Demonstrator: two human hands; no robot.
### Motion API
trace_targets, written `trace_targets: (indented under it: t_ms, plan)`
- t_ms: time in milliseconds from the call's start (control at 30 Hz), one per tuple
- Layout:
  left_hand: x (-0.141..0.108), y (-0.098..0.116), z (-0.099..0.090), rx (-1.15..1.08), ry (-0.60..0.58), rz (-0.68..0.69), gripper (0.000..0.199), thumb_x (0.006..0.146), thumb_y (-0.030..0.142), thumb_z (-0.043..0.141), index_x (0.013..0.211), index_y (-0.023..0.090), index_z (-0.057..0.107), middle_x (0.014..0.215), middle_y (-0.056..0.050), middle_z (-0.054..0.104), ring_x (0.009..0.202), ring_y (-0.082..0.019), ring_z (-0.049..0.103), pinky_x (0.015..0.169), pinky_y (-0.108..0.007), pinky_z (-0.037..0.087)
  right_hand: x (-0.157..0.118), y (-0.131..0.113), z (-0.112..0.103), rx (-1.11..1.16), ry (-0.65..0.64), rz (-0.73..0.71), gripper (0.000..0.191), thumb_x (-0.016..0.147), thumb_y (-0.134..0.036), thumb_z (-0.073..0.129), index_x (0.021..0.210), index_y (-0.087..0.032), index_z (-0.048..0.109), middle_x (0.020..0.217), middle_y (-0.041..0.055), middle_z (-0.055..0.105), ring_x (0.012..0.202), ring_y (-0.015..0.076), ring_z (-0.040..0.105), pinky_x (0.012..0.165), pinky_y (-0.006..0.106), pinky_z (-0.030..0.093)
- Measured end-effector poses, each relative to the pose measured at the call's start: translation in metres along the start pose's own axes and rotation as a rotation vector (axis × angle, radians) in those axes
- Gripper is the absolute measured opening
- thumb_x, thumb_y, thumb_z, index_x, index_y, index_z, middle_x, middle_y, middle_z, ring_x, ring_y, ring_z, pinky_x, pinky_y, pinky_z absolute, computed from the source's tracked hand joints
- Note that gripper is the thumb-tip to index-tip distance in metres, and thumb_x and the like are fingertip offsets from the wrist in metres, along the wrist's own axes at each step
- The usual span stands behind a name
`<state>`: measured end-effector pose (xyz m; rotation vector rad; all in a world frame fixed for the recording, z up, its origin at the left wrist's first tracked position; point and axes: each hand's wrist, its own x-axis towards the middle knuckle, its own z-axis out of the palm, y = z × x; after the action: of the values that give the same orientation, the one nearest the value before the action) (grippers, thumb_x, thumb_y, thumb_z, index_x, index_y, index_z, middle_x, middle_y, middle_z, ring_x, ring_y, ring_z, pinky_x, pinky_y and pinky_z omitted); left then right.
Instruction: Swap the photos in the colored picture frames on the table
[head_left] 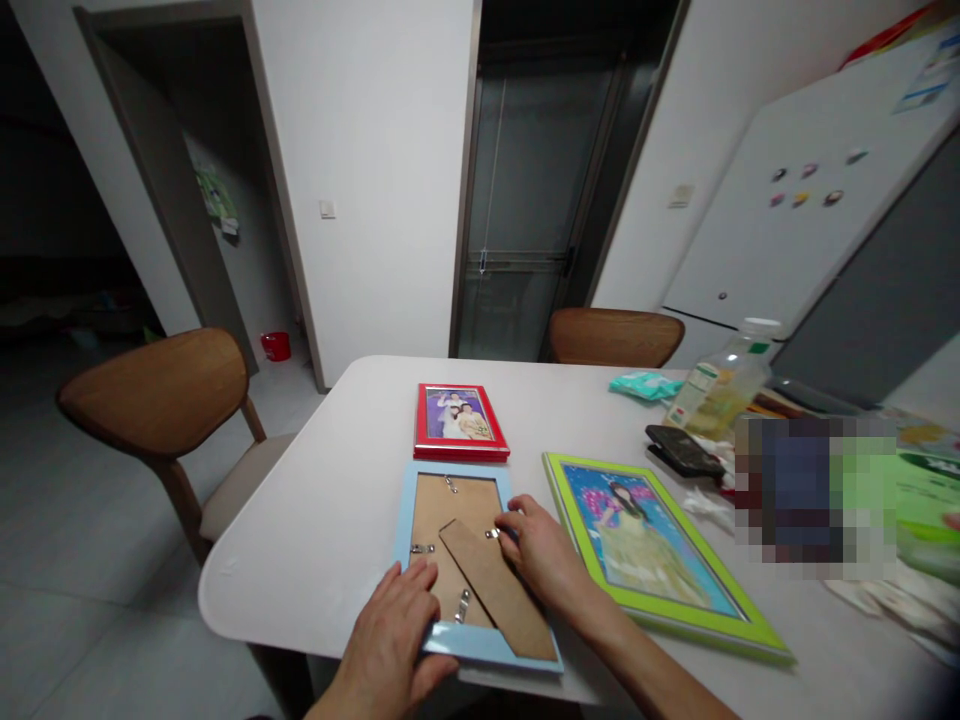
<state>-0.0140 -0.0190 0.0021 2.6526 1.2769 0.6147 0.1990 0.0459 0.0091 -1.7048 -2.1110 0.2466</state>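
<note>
A light-blue picture frame point(480, 645) lies face down on the table, its brown backing board point(435, 510) showing with a slanted stand leg point(495, 590) and small metal clips around the edges. My left hand point(397, 625) grips its lower left side, fingers on the rim and thumb at the near edge. With curled fingers, my right hand point(540, 550) holds the right side at a metal clip point(492, 534); its fingertips partly hide the rim there. Just beyond is a red picture frame point(459, 422), face up. A green picture frame point(660, 550) lies face up beside my right forearm.
On the white table's point(322, 520) right side are a plastic bottle point(716, 385), a black phone-like object point(684, 452), a teal packet point(645, 385) and crumpled tissue point(709, 508). Wooden chairs stand at the left point(165, 390) and far side point(616, 337).
</note>
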Motion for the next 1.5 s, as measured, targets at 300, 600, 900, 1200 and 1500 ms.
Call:
trace_targets:
  t_ms: [300, 600, 900, 1200, 1500]
  plan:
    - [-0.001, -0.006, 0.007, -0.08, -0.012, 0.027, 0.031, 0.07, 0.03, 0.059, 0.096, 0.015, 0.051, 0.119, -0.014, 0.05, 0.112, -0.027, 0.042, 0.096, -0.046, 0.032, 0.008, -0.01, 0.003, -0.14, -0.007, 0.062, 0.025, 0.08, -0.025, 0.037, 0.081, -0.019, 0.062, 0.085, 0.0059, 0.053, 0.069, 0.0131, 0.053, 0.061, 0.022, 0.035]
    - [0.0, -0.008, 0.004, -0.162, -0.027, -0.002, 0.032, 0.071, 0.035, 0.059, 0.097, 0.017, 0.052, 0.119, -0.013, 0.05, 0.113, -0.026, 0.041, 0.097, -0.047, 0.028, -0.013, -0.02, -0.012, 0.075, -0.111, -0.298, 0.024, 0.07, -0.024, 0.053, 0.092, -0.024, 0.062, 0.111, 0.0065, 0.049, 0.101, 0.0195, 0.043, 0.087, 0.031, 0.031]
    - [0.0, -0.008, 0.004, -0.23, -0.02, -0.025, 0.033, 0.066, 0.026, 0.063, 0.094, 0.016, 0.051, 0.116, -0.014, 0.052, 0.11, -0.026, 0.043, 0.096, -0.047, 0.027, -0.018, -0.043, 0.004, 0.135, -0.147, -0.433, 0.011, 0.071, -0.023, 0.054, 0.067, -0.022, 0.065, 0.082, 0.0031, 0.056, 0.082, 0.0164, 0.046, 0.074, 0.031, 0.034]
    - [0.001, -0.001, 0.001, -0.222, 0.038, -0.073, 0.022, 0.063, 0.019, 0.065, 0.078, 0.018, 0.049, 0.094, -0.006, 0.054, 0.093, -0.022, 0.049, 0.095, -0.045, 0.026, 0.007, -0.064, 0.011, 0.184, -0.131, -0.318, 0.019, 0.075, -0.022, 0.047, 0.083, -0.02, 0.064, 0.083, 0.0045, 0.058, 0.081, 0.0152, 0.048, 0.073, 0.026, 0.034]
    - [0.0, -0.002, 0.006, -0.222, 0.04, -0.077, 0.024, 0.066, 0.03, 0.065, 0.076, 0.017, 0.047, 0.09, -0.006, 0.052, 0.089, -0.022, 0.047, 0.09, -0.043, 0.03, 0.023, -0.084, 0.035, 0.067, -0.047, -0.238, 0.019, 0.074, -0.019, 0.045, 0.07, -0.015, 0.063, 0.074, 0.0065, 0.058, 0.073, 0.0148, 0.048, 0.065, 0.024, 0.034]
